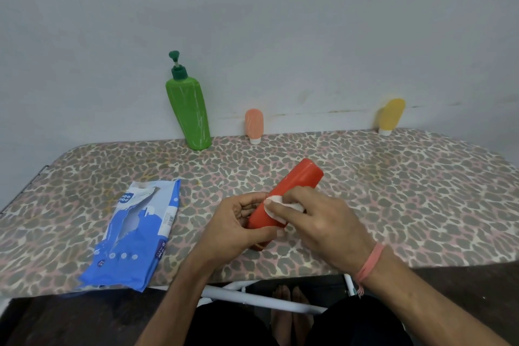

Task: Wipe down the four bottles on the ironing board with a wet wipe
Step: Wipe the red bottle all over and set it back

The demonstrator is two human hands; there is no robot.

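Four bottles sit in frame: the red bottle [283,199] at centre, tilted above the board [421,205], with the left hand [233,226] curled round its lower end and the right hand [323,219] pinching a white wipe [276,206] against its side; the green pump bottle [189,112], pink tube [253,125] and yellow tube [391,115] stand along the wall at the board's far edge. At lower left lies the blue wipe pack [137,233]
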